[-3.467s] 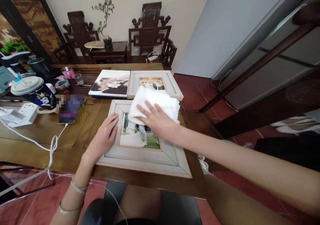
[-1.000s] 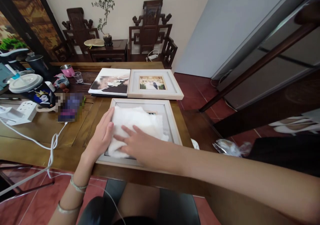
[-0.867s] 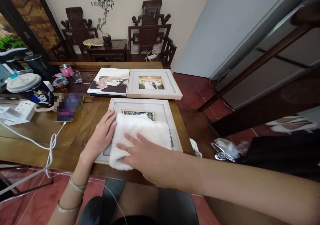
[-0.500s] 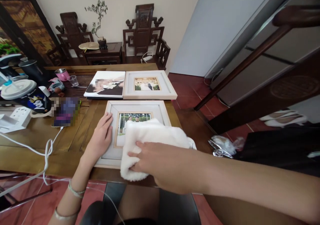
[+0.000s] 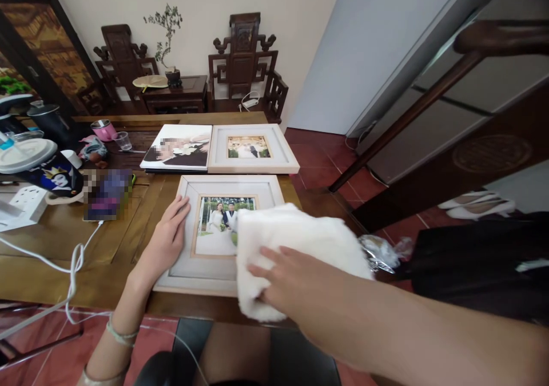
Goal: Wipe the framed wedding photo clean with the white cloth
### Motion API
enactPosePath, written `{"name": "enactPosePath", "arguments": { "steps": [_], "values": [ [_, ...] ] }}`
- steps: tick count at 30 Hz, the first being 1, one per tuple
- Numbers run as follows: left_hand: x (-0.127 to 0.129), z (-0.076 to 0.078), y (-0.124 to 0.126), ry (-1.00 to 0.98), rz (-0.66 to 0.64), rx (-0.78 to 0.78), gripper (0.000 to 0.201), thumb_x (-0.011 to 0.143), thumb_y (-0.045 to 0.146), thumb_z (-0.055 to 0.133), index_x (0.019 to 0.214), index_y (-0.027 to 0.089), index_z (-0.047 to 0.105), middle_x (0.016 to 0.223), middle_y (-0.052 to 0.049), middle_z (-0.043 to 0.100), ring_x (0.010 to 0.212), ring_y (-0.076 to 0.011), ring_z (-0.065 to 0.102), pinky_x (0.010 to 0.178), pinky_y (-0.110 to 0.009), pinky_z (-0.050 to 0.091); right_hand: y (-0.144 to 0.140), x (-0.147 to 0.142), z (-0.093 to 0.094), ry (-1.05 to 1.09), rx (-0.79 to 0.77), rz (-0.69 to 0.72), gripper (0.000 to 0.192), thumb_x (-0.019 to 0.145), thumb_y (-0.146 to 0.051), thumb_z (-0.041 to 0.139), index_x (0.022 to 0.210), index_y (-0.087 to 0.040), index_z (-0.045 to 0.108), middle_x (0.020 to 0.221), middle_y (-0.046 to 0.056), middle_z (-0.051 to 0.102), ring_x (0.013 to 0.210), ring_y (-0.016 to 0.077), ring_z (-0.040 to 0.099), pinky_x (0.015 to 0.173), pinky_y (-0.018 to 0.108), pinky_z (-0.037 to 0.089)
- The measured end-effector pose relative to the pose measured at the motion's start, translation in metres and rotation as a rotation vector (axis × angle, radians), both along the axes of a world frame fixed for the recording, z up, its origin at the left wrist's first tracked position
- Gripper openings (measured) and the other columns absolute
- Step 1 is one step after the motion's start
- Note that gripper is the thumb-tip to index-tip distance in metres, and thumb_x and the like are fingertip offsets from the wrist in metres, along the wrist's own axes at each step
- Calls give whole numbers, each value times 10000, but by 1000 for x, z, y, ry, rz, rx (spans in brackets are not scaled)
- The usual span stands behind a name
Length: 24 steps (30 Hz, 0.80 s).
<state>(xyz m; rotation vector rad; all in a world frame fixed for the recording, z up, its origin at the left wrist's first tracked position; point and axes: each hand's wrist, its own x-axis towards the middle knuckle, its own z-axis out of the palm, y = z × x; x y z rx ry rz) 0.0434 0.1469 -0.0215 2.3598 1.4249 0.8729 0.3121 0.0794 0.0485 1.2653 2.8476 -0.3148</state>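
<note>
A white picture frame (image 5: 206, 280) lies flat on the wooden table, with a photo (image 5: 214, 234) of a couple in its mat. My left hand (image 5: 167, 237) holds the frame by its left side, fingertips over the edge. Under my right hand (image 5: 283, 277) is a fluffy white cloth (image 5: 309, 226), its fingers spread and pressing into the fabric. The cloth covers the right part of the frame and the photo's lower right corner, and hangs past the frame's right side.
Behind the frame lie a second framed photo (image 5: 285, 148) and a photo album (image 5: 175, 163). To the left are a blurred phone (image 5: 109, 194) on a white cable (image 5: 72, 277), a lidded cup (image 5: 60, 177) and a pink mug (image 5: 103, 130). A wooden chair (image 5: 386, 123) stands at the right.
My right hand has slid the cloth to the right across the frame, uncovering more of the couple's photo. My left hand stays at the frame's left side. The view has shifted slightly.
</note>
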Motion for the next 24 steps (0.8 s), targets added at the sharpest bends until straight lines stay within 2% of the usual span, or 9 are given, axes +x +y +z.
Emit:
{"name": "enactPosePath", "arguments": {
  "steps": [2, 5, 8, 11, 13, 17, 19, 22, 24],
  "values": [
    [-1, -1, 1, 15, -22, -6, 435, 963, 191, 339, 1343, 160, 547, 1464, -125, 486, 1444, -256, 310, 1172, -526, 291, -2, 16, 1, -46, -9, 1, 308, 711, -351, 731, 1018, -326, 739, 1129, 76, 702, 1111, 391, 580, 930, 526, 471],
    [-1, 0, 1, 36, -40, -15, 447, 955, 176, 334, 1350, 149, 541, 1469, -130, 477, 1453, -257, 290, 1176, -523, 289, 3, 28, 8, -207, -44, 52, 177, 672, -191, 734, 818, -289, 757, 1104, 84, 715, 1062, 398, 606, 866, 534, 507],
    [0, 2, 0, 61, -37, -18, 450, 957, 178, 326, 1347, 108, 538, 1472, -151, 469, 1456, -260, 282, 1181, -513, 283, 25, 29, 17, -321, -6, 50, 232, 648, -23, 661, 736, -225, 731, 1074, 107, 723, 1023, 381, 627, 792, 507, 536],
    [1, 2, 0, 73, -30, -17, 448, 962, 183, 317, 1343, 98, 538, 1472, -153, 469, 1454, -257, 287, 1178, -514, 290, 57, 31, 20, -309, 87, -22, 343, 685, 73, 536, 829, -170, 731, 994, 135, 733, 1038, 353, 626, 760, 465, 539],
    [1, 1, 0, 70, -28, -10, 446, 961, 180, 316, 1339, 117, 544, 1468, -142, 478, 1451, -253, 296, 1174, -515, 299, 77, 35, 17, -285, 135, -64, 424, 701, 109, 468, 922, -136, 734, 1014, 160, 730, 1078, 352, 612, 758, 451, 535],
    [0, -1, 0, 51, -22, 10, 450, 951, 169, 320, 1334, 127, 552, 1456, -139, 493, 1446, -252, 306, 1169, -519, 307, 101, 32, 15, -226, 254, -99, 559, 717, 147, 366, 1101, -83, 701, 1305, 182, 614, 1238, 384, 504, 860, 487, 507],
    [0, -2, 0, 37, -17, 15, 450, 948, 170, 328, 1338, 136, 550, 1454, -134, 497, 1444, -252, 312, 1169, -527, 304, 108, 18, 16, -201, 307, -77, 606, 734, 147, 358, 1225, -71, 638, 1436, 172, 500, 1336, 407, 392, 959, 535, 453],
    [0, -3, 0, 20, -18, 19, 445, 949, 174, 331, 1331, 145, 559, 1442, -133, 512, 1441, -251, 320, 1168, -532, 302, 116, -15, 14, -179, 339, 29, 640, 774, 111, 429, 1348, -144, 550, 1554, 98, 344, 1430, 390, 229, 1090, 586, 315],
    [0, -2, 0, 14, -16, 15, 443, 950, 175, 330, 1323, 141, 566, 1434, -137, 519, 1438, -252, 326, 1169, -529, 300, 121, -37, 9, -148, 332, 150, 582, 800, 79, 462, 1315, -168, 578, 1551, 76, 358, 1443, 360, 212, 1123, 594, 253]
  ]
}}
